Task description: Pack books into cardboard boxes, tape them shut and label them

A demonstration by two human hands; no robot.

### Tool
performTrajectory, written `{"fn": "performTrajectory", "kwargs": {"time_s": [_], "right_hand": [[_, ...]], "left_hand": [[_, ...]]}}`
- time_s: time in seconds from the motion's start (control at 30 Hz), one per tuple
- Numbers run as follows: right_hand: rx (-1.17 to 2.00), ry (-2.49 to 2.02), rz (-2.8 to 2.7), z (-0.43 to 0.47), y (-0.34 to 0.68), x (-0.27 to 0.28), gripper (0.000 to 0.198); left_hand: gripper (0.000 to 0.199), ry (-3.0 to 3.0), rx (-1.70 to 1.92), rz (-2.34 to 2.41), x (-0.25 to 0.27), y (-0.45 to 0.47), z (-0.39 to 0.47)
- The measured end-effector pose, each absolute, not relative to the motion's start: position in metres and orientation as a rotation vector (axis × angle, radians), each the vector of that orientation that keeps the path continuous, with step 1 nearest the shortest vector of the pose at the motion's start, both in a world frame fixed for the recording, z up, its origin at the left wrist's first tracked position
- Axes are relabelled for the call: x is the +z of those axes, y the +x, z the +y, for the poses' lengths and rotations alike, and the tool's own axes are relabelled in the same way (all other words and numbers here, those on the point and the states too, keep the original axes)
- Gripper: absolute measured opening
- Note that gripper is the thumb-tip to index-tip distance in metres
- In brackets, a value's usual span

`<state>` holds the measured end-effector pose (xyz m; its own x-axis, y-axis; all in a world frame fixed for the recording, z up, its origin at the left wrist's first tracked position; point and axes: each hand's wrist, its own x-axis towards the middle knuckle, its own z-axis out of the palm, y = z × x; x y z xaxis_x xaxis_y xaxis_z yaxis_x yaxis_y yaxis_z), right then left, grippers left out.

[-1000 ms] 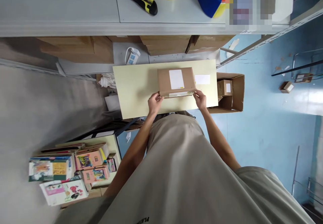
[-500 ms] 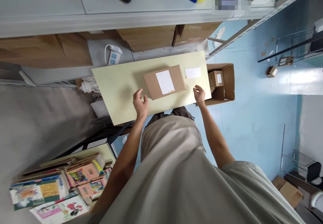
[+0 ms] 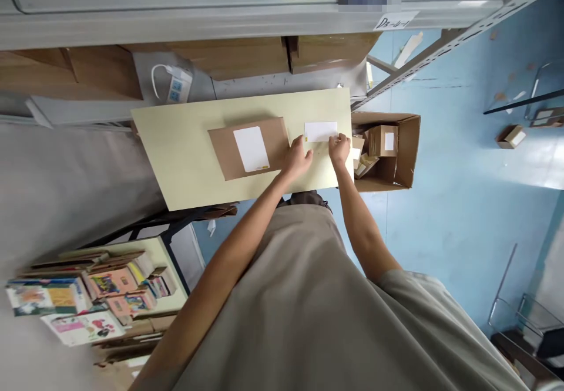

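Observation:
A flat brown cardboard box (image 3: 220,150) with a white label on top lies on the pale yellow table (image 3: 176,162). To its right on the same surface lies a white paper slip (image 3: 318,132) with a small yellow mark at its lower left corner. My right hand (image 3: 339,149) has its fingers pinched at the slip's lower right corner. My left hand (image 3: 298,157) is by the box's right edge, thumb and fingers apart, with nothing in it; whether it touches the box I cannot tell.
An open carton (image 3: 408,150) with small boxes inside stands right of the table. Beyond the table is a grey shelf (image 3: 220,24) with large cartons (image 3: 238,56) and a power strip (image 3: 178,88) beneath it. Books (image 3: 110,282) are stacked at lower left.
Both hands have come closer together. My left hand has gone rightward across to the box's right edge, and my right hand has reached the slip's corner. The camera view has shifted.

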<state>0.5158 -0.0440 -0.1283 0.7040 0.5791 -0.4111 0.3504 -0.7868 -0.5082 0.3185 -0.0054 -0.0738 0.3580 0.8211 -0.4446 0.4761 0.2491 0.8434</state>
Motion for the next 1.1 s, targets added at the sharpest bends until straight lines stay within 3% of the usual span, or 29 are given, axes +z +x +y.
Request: {"fn": "performTrajectory", "kwargs": {"time_s": [0.17, 0.33, 0.8, 1.1], "right_hand": [[0.89, -2.442, -0.744, -0.041, 0.525, -0.148, 0.037], [0.965, -2.351, -0.708, -0.043, 0.535, -0.158, 0.026], [1.063, -2.149, -0.583, -0.035, 0.564, -0.152, 0.027], [1.081, -2.15, -0.699, -0.036, 0.573, -0.136, 0.014]], "left_hand": [[0.077, 1.269, 0.311, 1.616, -0.113, 0.367, 0.009], [0.081, 1.074, 0.465, 1.633, -0.132, 0.378, 0.009], [0.025, 0.919, 0.661, 1.788, -0.124, 0.395, 0.027], [0.009, 1.027, 0.628, 1.796, -0.129, 0.385, 0.028]]}}
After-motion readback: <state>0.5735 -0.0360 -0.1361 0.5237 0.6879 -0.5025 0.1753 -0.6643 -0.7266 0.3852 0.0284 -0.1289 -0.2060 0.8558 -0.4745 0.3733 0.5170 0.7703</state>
